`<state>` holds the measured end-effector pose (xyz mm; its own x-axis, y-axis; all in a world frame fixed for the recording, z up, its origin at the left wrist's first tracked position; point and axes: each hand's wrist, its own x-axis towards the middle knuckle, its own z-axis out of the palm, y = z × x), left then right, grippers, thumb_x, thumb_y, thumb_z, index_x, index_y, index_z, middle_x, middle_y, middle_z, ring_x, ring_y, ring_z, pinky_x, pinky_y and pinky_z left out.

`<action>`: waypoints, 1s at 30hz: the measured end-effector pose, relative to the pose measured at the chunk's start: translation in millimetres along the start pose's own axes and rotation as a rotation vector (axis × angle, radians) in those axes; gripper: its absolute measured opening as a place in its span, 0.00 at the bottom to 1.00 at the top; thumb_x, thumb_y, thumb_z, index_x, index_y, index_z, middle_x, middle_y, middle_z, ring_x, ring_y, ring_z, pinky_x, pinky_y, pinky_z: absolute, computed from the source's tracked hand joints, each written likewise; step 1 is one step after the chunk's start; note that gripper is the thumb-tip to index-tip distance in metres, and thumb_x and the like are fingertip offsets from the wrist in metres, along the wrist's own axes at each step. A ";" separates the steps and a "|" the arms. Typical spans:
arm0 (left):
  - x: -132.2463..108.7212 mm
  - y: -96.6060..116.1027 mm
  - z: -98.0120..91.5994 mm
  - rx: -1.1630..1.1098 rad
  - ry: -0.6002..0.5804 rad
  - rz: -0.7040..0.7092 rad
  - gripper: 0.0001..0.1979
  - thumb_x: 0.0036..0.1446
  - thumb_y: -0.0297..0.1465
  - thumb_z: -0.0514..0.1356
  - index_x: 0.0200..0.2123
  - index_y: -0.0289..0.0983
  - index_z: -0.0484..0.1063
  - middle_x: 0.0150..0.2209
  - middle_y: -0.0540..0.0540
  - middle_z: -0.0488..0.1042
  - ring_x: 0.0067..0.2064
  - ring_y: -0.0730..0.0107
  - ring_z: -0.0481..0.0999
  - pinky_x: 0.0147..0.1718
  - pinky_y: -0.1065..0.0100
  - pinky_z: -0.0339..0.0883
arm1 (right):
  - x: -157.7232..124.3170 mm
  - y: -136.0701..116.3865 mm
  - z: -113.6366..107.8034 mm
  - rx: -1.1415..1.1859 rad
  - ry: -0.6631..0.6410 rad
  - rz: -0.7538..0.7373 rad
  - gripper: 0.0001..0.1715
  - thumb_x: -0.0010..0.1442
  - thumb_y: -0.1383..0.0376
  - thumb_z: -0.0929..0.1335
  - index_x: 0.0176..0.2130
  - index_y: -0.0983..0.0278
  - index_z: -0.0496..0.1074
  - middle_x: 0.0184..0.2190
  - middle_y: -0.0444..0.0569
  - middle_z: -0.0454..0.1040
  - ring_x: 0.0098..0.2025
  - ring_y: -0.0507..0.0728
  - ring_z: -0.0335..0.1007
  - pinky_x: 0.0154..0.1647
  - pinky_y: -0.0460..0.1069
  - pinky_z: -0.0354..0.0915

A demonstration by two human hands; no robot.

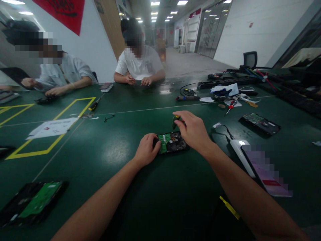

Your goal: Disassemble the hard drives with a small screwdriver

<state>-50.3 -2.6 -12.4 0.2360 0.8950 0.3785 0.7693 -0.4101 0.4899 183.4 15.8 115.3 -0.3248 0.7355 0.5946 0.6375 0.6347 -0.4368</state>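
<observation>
A hard drive (172, 143) lies flat on the green table in front of me, its green circuit board and dark casing facing up. My left hand (147, 149) grips the drive's left end between thumb and fingers. Above the drive's right part, my right hand (194, 130) is closed around the dark and yellow handle of a screwdriver (176, 122). The handle stands roughly upright and points down at the drive. The screwdriver's tip is too small to make out, so I cannot tell whether it touches a screw.
Other hard drives lie at the lower left (37, 201) and right (260, 124). A phone (267, 174) rests beside a white power bank (242, 155) with a cable. Another screwdriver (93, 106), paper (54, 128) and tools lie farther back. Two people sit across the table.
</observation>
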 end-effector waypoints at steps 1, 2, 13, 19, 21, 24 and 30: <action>0.0 0.2 -0.3 0.000 0.000 -0.002 0.10 0.66 0.36 0.57 0.48 0.40 0.68 0.51 0.41 0.74 0.54 0.54 0.72 0.56 0.52 0.66 | 0.1 0.2 0.1 0.009 0.000 0.009 0.13 0.65 0.71 0.66 0.50 0.60 0.70 0.47 0.52 0.77 0.47 0.61 0.73 0.49 0.56 0.66; 0.0 0.4 -0.5 -0.001 -0.002 -0.004 0.10 0.66 0.36 0.57 0.48 0.40 0.68 0.51 0.41 0.74 0.54 0.54 0.72 0.56 0.52 0.66 | -0.1 0.6 0.3 0.013 0.000 0.019 0.13 0.65 0.71 0.67 0.50 0.60 0.70 0.47 0.52 0.77 0.45 0.60 0.74 0.48 0.56 0.67; 0.7 4.1 -2.5 0.002 0.009 0.005 0.09 0.66 0.35 0.57 0.48 0.40 0.68 0.50 0.41 0.74 0.54 0.54 0.73 0.56 0.51 0.67 | -2.7 1.8 2.5 0.009 0.017 -0.045 0.08 0.69 0.64 0.66 0.47 0.59 0.72 0.45 0.52 0.74 0.47 0.61 0.71 0.48 0.56 0.66; 1.3 3.6 -2.0 0.011 0.007 0.010 0.09 0.65 0.35 0.57 0.48 0.40 0.68 0.49 0.41 0.74 0.53 0.54 0.73 0.55 0.51 0.67 | -1.3 3.7 2.7 -0.059 0.064 0.019 0.07 0.66 0.60 0.69 0.41 0.61 0.70 0.42 0.52 0.73 0.42 0.61 0.70 0.45 0.56 0.66; 1.4 4.4 -2.9 0.009 0.003 0.010 0.09 0.65 0.35 0.57 0.47 0.40 0.68 0.49 0.41 0.74 0.53 0.54 0.73 0.55 0.51 0.67 | -0.3 5.2 1.8 -0.031 0.037 0.003 0.06 0.67 0.62 0.67 0.44 0.61 0.70 0.44 0.52 0.74 0.42 0.60 0.71 0.47 0.56 0.66; 1.2 5.2 -4.0 0.002 0.003 0.012 0.08 0.66 0.35 0.57 0.47 0.40 0.68 0.49 0.41 0.74 0.53 0.54 0.73 0.56 0.51 0.67 | 0.5 6.2 0.1 0.047 -0.023 0.013 0.10 0.67 0.65 0.66 0.49 0.60 0.70 0.46 0.51 0.76 0.41 0.59 0.73 0.47 0.56 0.66; 0.8 2.0 -1.9 0.001 -0.004 0.012 0.09 0.66 0.36 0.57 0.48 0.40 0.68 0.50 0.40 0.74 0.54 0.54 0.72 0.56 0.51 0.67 | -2.4 8.9 5.8 0.328 -0.067 0.232 0.13 0.67 0.57 0.68 0.50 0.59 0.68 0.43 0.50 0.77 0.36 0.57 0.75 0.39 0.53 0.70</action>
<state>-49.7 -3.0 -9.7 0.2473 0.8909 0.3810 0.7672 -0.4202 0.4845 185.8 21.1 106.1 -0.2505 0.8752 0.4139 0.4459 0.4838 -0.7531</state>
